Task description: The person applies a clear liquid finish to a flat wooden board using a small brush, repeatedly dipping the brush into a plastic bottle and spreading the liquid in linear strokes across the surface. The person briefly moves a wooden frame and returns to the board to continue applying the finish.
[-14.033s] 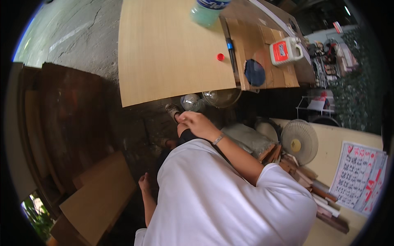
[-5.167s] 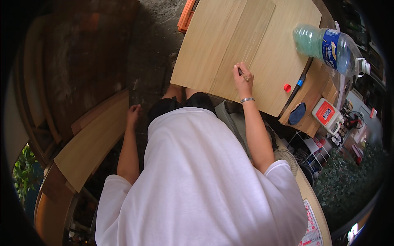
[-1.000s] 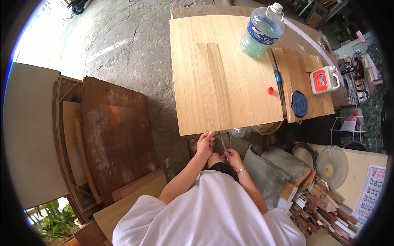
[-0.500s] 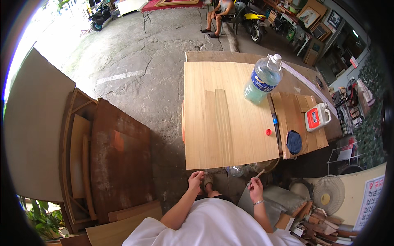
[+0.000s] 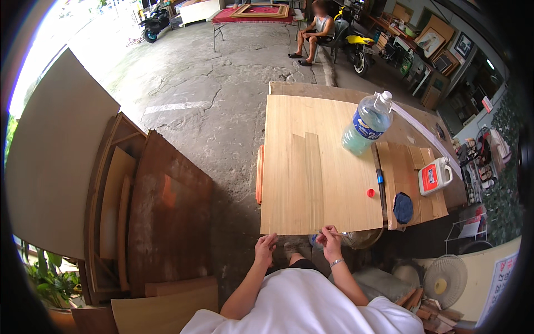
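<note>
A pale wooden board [image 5: 289, 178] lies flat on the table in front of me, with a darker streaked band running down its middle. At its near left edge is my left hand [image 5: 265, 249], fingers drawn together; what they hold, if anything, I cannot make out. My right hand [image 5: 329, 245] is closed on a thin light-brown stick [image 5: 337, 234], close to the board's near edge. A red cap [image 5: 370, 193] rests on the board's right side. Farther back on the board stands a large clear plastic bottle [image 5: 367, 123] with a blue label and pale greenish liquid.
Right of the board, cardboard [image 5: 414, 157] carries a white jug [image 5: 435, 176] and a dark blue cloth pad [image 5: 403, 208]. A dark rod [image 5: 380, 177] runs along the board's edge. Brown panels [image 5: 167, 217] lean at left. A fan [image 5: 446, 278] stands low right; a seated person [image 5: 320, 30] is far off.
My right hand has moved left and up to the board's near edge, bringing the stick along. The left hand remains close to the near left corner. The whole view has shifted slightly.
</note>
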The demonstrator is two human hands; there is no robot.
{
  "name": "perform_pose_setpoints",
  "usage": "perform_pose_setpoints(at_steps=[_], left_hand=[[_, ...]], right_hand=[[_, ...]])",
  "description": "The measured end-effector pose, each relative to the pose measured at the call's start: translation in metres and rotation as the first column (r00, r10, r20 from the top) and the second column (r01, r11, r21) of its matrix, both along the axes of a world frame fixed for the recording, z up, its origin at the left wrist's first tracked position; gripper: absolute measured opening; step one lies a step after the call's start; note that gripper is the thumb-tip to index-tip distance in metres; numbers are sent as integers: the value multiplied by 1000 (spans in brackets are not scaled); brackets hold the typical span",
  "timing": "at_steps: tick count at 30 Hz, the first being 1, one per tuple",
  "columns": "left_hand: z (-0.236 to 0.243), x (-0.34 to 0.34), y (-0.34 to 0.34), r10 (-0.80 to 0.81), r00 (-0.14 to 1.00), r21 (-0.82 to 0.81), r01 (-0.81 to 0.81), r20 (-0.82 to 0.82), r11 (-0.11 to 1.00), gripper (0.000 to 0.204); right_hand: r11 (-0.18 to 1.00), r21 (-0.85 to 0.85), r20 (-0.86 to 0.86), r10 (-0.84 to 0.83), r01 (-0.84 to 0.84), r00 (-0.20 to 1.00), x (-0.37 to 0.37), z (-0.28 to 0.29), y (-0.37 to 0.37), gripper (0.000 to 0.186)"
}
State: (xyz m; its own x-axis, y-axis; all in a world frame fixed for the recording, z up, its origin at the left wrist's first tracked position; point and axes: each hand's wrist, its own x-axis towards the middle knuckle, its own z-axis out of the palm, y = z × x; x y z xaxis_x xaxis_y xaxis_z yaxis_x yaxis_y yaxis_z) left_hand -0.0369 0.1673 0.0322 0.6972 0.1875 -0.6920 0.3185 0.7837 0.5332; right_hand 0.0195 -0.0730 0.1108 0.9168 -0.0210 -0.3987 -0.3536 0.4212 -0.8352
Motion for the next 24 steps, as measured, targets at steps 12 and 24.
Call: perform_pose_setpoints(at_steps=[12,24], left_hand=[[-10,-2,-22,165,984,98,-171,66,980,14],[-29,-20,-96,432,902,71,-432,20,899,23]], right_hand=[[933,-240,205,318,-267,926,97,30,-30,13],[833,-262,188,540,-488,821,163,18,-92,14]])
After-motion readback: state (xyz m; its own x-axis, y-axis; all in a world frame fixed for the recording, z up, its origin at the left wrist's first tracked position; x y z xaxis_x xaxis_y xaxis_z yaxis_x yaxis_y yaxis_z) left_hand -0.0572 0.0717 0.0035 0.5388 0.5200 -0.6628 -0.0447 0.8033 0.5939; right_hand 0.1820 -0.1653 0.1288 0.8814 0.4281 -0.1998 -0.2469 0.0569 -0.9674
